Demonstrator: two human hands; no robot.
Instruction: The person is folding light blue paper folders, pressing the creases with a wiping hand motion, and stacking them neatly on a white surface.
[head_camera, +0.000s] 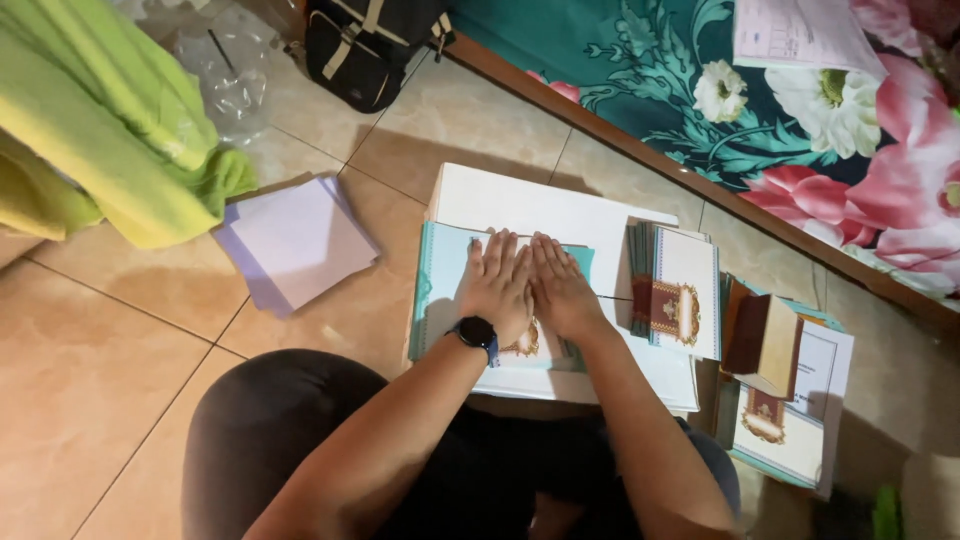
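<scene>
My left hand (496, 284) and my right hand (560, 288) lie flat side by side, palms down, pressing on a teal-edged card (440, 285) with a gold and maroon ornament. The card rests on a white board (520, 205) on the tiled floor. A black watch is on my left wrist. To the right of my right hand stands a stack of folded cards (678, 290) with the same ornament.
A pile of lilac sheets (295, 240) lies at left, under green and yellow cloth (95, 130). Further right lie a brown box (765, 345) and more cards (790, 415). A black bag (365, 45) and a floral mattress (800, 110) are behind.
</scene>
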